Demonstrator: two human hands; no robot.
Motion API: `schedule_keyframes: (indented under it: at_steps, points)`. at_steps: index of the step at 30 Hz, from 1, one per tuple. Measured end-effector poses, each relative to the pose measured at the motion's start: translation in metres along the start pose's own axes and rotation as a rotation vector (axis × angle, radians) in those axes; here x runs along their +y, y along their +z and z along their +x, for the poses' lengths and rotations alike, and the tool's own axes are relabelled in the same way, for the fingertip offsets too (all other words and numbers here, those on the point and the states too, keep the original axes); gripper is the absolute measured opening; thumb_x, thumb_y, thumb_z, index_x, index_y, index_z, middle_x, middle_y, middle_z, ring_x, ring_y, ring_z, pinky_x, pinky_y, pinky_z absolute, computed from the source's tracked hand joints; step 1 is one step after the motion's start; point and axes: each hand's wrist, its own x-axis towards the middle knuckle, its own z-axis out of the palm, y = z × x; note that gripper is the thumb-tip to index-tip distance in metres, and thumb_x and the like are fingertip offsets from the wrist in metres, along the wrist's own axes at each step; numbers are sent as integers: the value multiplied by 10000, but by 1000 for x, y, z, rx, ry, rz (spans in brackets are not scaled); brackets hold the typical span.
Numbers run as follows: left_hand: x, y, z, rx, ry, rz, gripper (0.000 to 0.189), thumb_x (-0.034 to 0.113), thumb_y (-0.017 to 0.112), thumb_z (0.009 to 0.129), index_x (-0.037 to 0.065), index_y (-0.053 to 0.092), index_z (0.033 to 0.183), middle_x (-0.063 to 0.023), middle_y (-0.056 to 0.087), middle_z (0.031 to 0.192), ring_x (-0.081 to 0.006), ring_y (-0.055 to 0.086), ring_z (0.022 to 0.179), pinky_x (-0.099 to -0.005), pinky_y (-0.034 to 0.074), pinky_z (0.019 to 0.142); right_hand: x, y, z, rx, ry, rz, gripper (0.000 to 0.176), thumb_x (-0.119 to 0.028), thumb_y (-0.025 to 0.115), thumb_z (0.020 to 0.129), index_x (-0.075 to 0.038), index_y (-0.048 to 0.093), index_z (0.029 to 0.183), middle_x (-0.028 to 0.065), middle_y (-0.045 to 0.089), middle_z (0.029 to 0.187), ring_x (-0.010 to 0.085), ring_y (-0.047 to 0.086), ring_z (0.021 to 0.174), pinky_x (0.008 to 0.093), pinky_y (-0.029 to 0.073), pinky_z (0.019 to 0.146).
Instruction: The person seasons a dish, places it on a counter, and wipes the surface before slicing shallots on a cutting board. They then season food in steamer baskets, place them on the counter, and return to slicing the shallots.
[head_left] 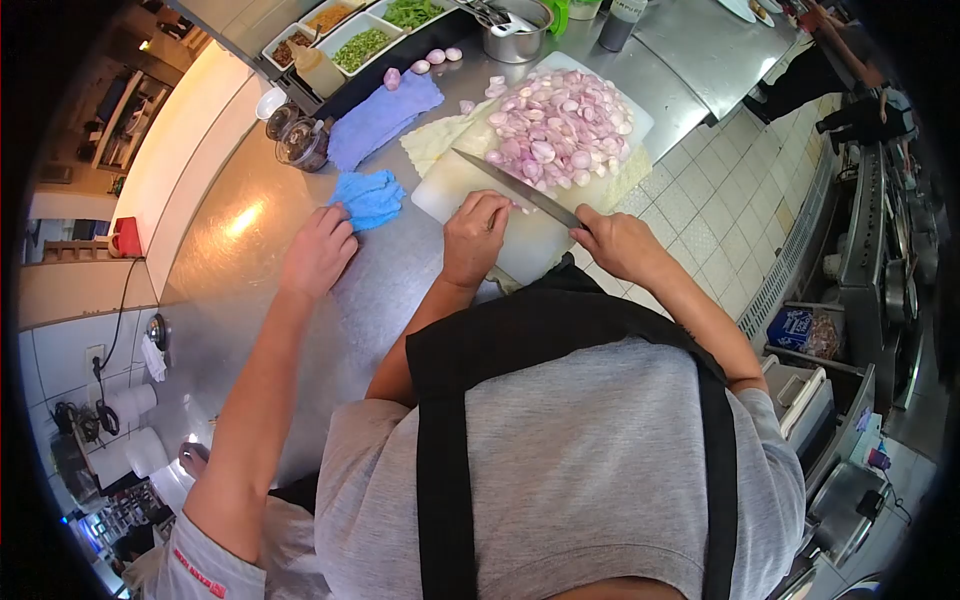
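Observation:
My right hand is closed round the handle of a kitchen knife, its blade pointing to the upper left across the cutting board. My left hand has its fingers bent together beside the blade. At its fingertips a bit of pale pink shallot shows; most of what the fingers hold is hidden. Just beyond the blade lies a large heap of sliced shallots on the board. Several whole shallots sit farther back.
At the left, another person's hand touches a blue cloth. A purple cloth, a glass jar, a squeeze bottle and a tray of chopped greens stand beyond. A metal pot is at the back.

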Motion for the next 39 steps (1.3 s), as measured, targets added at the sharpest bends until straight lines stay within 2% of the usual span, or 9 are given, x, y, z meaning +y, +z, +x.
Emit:
schedule_keyframes:
  at_steps: [9,18,39]
  points:
    - [-3,7,-4,18,-19,26,58,38,668,798,50,651,852,-87,654,887,-253,647,769,-332,529,668,10,15,-18,10,-26,-3,254,-309,523,940,-62,480,981,187,621,628,404,627,615,508,484,530]
    - [13,6,0,25,-51,48,68,24,663,795,46,643,856,-82,654,891,-248,650,759,-323,531,660,18,-4,-31,2,-65,1,249,-323,535,929,-91,459,976,163,610,595,382,628,591,494,483,504]
    - [18,11,2,28,-64,132,69,22,668,790,47,638,847,-85,654,888,-251,653,729,-326,535,637,32,-17,-28,-139,-83,18,234,-311,493,950,-92,429,998,152,620,621,377,639,631,492,488,540]
